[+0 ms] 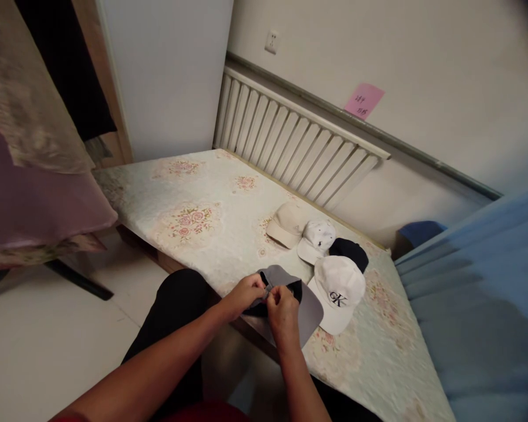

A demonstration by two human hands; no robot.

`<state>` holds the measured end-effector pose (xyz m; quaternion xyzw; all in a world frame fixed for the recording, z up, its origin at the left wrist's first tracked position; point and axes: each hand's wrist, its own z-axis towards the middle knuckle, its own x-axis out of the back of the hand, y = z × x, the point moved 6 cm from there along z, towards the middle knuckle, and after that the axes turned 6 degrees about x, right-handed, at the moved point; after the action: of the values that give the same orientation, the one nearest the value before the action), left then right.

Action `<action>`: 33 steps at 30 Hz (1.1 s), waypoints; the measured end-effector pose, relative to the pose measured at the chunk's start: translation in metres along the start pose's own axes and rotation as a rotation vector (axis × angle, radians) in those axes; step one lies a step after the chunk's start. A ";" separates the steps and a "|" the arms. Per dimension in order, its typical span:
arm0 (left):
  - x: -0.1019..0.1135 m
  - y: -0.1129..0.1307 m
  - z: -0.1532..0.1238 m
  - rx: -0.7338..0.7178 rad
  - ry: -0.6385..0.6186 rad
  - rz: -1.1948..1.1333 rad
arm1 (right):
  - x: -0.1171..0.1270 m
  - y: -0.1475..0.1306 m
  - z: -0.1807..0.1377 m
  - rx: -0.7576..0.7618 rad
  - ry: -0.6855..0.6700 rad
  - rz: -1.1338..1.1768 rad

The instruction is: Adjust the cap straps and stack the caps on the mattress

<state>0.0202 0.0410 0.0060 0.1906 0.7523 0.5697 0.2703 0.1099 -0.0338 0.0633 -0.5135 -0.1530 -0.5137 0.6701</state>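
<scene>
A grey cap (310, 313) lies at the near edge of the bed, its brim toward the right and its dark inside partly showing. My left hand (246, 291) pinches the cap's back strap (268, 289) from the left. From the right, my right hand (283, 308) pinches the same strap, its fingertips close to the left ones. Just right of the grey cap sits a white cap (345, 278) with dark letters on its front. Behind are a beige cap (286, 223), a white patterned cap (319, 237) and a dark navy cap (352, 251).
The caps rest on a bed with a flowered cover (220, 205). A white radiator (286, 135) runs along the wall behind it. A blue curtain (479, 293) hangs at the right. Clothes (35, 164) hang at the left, over a dark chair leg (79, 280).
</scene>
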 end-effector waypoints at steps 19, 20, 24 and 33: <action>-0.005 0.005 -0.004 -0.023 0.066 -0.090 | -0.004 0.010 0.001 -0.124 -0.075 0.195; -0.005 0.004 -0.004 -0.028 0.057 -0.099 | -0.004 0.012 0.001 -0.144 -0.078 0.223; -0.006 -0.001 -0.002 -0.045 0.063 -0.137 | -0.008 0.024 0.004 -0.246 -0.133 0.367; -0.003 0.001 -0.002 -0.098 0.090 -0.056 | -0.017 0.032 0.002 -0.404 -0.285 0.619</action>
<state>0.0209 0.0383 0.0083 0.1301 0.7398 0.6062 0.2612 0.1305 -0.0248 0.0340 -0.7232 0.0215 -0.2308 0.6506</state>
